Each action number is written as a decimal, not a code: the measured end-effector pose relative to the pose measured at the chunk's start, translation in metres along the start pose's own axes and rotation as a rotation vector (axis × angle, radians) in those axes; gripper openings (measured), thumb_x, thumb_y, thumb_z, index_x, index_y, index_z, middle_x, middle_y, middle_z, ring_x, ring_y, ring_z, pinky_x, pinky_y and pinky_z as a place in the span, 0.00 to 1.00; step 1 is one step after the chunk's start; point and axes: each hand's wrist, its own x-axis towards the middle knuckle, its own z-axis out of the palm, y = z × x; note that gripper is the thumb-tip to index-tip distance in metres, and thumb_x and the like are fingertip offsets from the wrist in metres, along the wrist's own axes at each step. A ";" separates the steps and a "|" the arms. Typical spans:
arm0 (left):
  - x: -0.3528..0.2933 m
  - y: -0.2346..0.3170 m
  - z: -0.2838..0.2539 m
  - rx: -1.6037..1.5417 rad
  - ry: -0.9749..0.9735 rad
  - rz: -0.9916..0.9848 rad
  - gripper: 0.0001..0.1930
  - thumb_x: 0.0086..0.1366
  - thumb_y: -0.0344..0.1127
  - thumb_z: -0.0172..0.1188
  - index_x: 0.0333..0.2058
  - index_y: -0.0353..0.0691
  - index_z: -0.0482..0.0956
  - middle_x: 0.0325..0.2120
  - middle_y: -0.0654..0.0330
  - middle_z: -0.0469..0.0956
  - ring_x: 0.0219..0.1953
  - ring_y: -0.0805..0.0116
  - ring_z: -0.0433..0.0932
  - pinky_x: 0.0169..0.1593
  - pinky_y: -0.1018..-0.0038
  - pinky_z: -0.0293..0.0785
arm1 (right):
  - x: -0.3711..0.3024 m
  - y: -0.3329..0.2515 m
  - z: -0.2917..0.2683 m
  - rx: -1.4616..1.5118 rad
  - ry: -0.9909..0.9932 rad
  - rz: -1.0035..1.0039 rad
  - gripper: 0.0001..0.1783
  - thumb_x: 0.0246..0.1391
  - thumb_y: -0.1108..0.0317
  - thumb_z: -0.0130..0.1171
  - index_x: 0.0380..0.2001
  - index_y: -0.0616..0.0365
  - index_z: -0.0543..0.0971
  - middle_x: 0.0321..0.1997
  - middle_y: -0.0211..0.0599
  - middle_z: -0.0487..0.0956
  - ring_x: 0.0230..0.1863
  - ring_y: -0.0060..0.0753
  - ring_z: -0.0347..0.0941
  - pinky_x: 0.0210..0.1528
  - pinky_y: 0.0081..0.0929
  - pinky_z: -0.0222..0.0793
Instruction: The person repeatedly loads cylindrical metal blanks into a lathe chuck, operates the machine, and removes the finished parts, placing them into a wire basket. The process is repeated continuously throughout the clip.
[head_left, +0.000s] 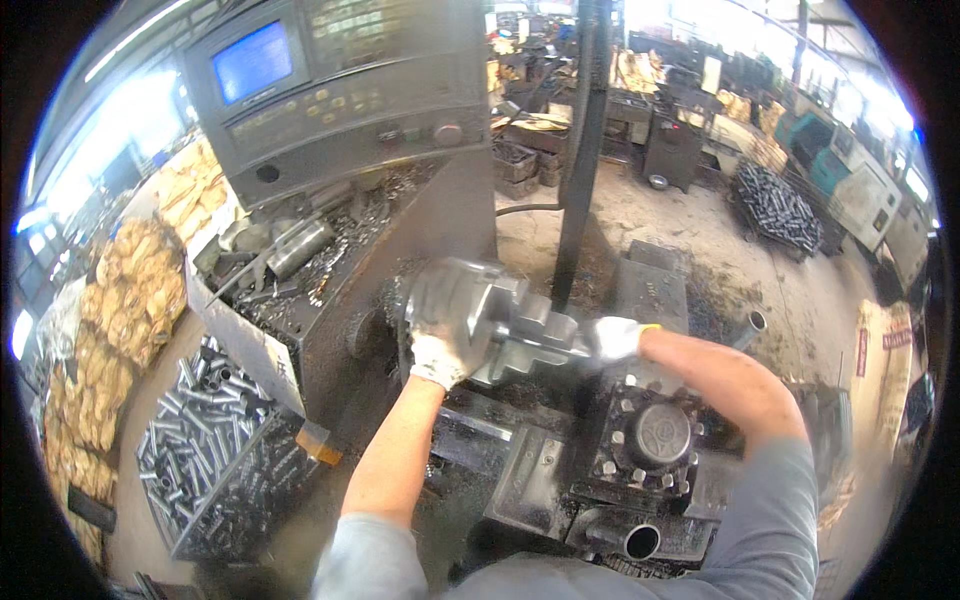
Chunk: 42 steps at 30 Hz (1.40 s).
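Note:
A lathe chuck [455,300] with stepped jaws [535,325] sits in the middle of the view, smeared by motion. My left hand [438,357], in a whitish glove, lies against the chuck's near side; blur hides how its fingers are set. At the right of the jaws, my gloved right hand [614,340] is closed around a slim metal tube [560,347] that runs in between the jaws. How far the tube goes into the chuck is hidden. Nearer to me stands a tool post with a round cap [662,435] and several bolts.
A control panel with a blue screen [252,62] rises at the back left, above a chip-littered tray [300,270]. Cut tubes fill a bin [205,430] at lower left, beside stacked sacks [130,290]. A dark upright post [583,150] stands beyond the chuck. An open pipe end [642,541] points toward me.

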 end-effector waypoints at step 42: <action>-0.253 0.092 -0.031 -1.986 -0.623 -1.672 0.19 0.75 0.47 0.53 0.46 0.34 0.80 0.41 0.47 0.84 0.44 0.48 0.85 0.53 0.52 0.84 | -0.336 -0.256 0.333 0.855 0.361 0.735 0.43 0.41 0.38 0.76 0.51 0.62 0.86 0.38 0.48 0.89 0.37 0.43 0.86 0.44 0.39 0.80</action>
